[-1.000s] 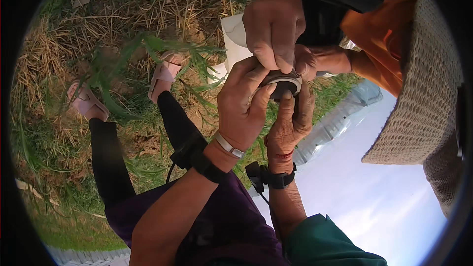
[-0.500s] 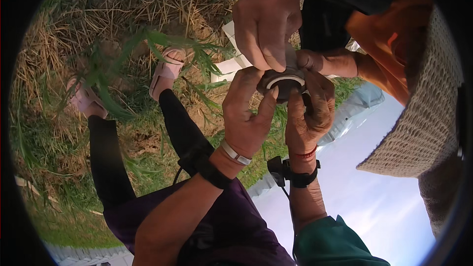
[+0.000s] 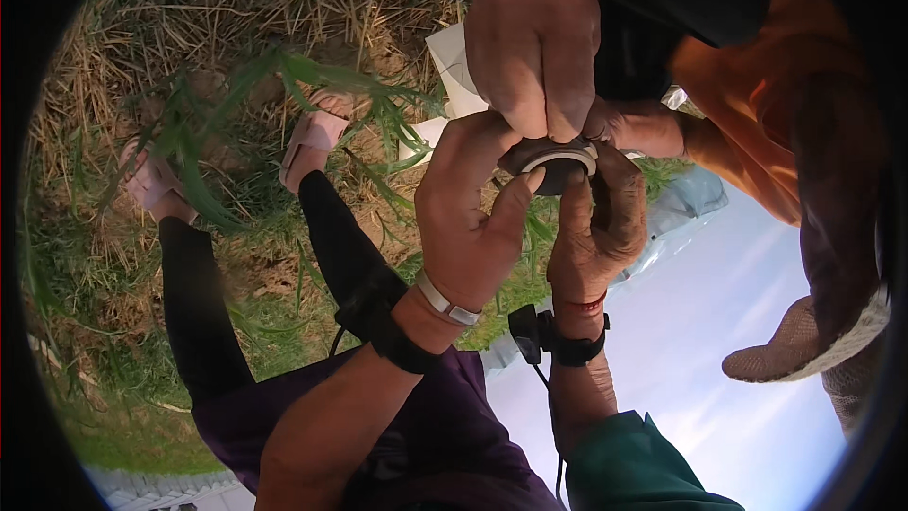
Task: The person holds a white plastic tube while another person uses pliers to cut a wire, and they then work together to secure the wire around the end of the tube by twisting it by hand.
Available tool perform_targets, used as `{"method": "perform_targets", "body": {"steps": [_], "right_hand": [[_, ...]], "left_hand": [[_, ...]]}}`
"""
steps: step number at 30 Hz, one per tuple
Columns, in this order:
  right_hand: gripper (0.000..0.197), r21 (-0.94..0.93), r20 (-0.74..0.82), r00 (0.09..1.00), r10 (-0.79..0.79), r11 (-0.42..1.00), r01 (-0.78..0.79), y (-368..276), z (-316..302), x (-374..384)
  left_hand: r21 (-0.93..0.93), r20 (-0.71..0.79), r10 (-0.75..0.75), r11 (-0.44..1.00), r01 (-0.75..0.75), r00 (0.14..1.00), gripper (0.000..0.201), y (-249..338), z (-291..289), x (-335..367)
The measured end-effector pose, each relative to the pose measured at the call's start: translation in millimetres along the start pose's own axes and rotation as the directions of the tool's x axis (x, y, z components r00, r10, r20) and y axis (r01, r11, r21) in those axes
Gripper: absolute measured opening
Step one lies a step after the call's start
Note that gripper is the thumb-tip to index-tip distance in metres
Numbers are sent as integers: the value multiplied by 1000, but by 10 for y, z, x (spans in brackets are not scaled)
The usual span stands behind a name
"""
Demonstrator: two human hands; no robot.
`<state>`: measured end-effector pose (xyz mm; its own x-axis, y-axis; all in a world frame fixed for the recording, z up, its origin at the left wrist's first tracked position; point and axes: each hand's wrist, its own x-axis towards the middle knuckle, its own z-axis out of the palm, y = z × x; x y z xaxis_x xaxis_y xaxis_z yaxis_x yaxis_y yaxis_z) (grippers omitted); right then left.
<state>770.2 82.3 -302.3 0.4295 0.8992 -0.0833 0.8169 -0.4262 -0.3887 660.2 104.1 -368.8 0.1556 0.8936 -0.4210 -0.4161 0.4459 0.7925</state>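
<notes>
Both my hands grip a dark round fitting [image 3: 565,173] with a pale ring around it. My left hand [image 3: 470,194] holds its left side, the thumb pressed against the ring and dark middle. Fingers of my right hand [image 3: 598,213] curl around the right side, the thumb on the dark part. From above, a co-worker's hand [image 3: 534,47] reaches down with its fingertips at the fitting's far edge. That person's other hand [image 3: 638,125] comes in from the right, its fingertips hidden behind the fitting. What the far side joins to is hidden.
White flat pieces [image 3: 461,71] lie on the ground behind the hands. Green leafy stems [image 3: 194,151] rise over dry straw [image 3: 312,0]. Pink sandals [image 3: 317,132] are at the left. The co-worker's orange clothing [image 3: 747,123] and a woven beige hat brim [image 3: 804,345] stand close on the right.
The co-worker's upper hand has shifted slightly right and down onto the fitting. The woven hat brim has swung away, now showing less. My hands keep their grip.
</notes>
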Motion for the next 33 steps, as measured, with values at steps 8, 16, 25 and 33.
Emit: {"method": "perform_targets", "body": {"steps": [8,16,25,33], "right_hand": [[37,-11,81,997,8,1000,-7,-109,39,59],[41,-220,243,964,-106,962,161,-170,-131,296],[38,-182,456,887,-73,968,173,-186,-148,402],[41,-180,387,920,-58,974,137,-130,-62,373]], "left_hand": [[173,-146,5,985,21,989,31,-114,2,-128],[192,-134,-41,979,67,990,33,-24,57,-73],[269,-152,-63,958,102,986,30,-73,91,-35],[223,-103,-131,963,151,986,35,-41,30,36]]}}
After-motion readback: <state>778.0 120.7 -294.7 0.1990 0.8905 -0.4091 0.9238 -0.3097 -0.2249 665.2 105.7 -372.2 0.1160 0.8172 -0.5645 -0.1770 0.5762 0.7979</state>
